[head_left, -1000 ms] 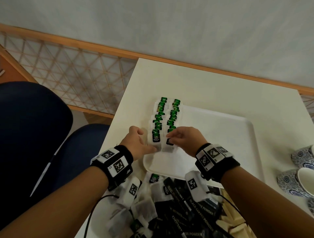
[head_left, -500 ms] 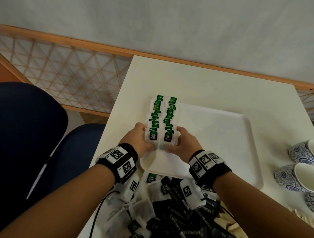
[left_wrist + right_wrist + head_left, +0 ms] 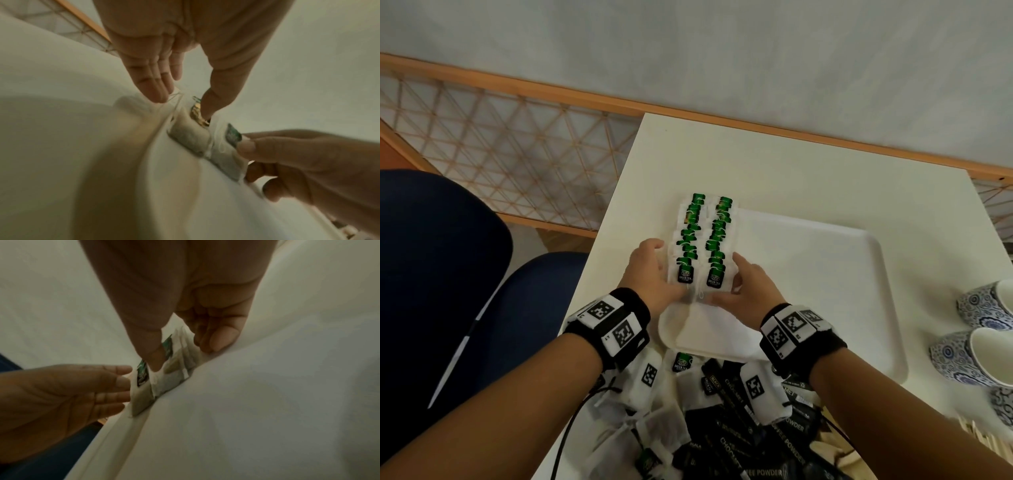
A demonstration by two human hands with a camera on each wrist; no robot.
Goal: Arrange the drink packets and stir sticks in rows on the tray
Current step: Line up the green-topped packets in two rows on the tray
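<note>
Two rows of green tea packets point(image 3: 702, 240) are laid overlapping along the left edge of the white tray point(image 3: 825, 274). They are squeezed between the left hand point(image 3: 654, 274), fingers almost straight against the outer side, and the right hand point(image 3: 746, 287), fingers loosely bent on the other side, thumb on top; nothing is gripped. The pressure should probably be kept even and light, so no packet is lifted. More packets point(image 3: 722, 418) wait near the tray.
</note>
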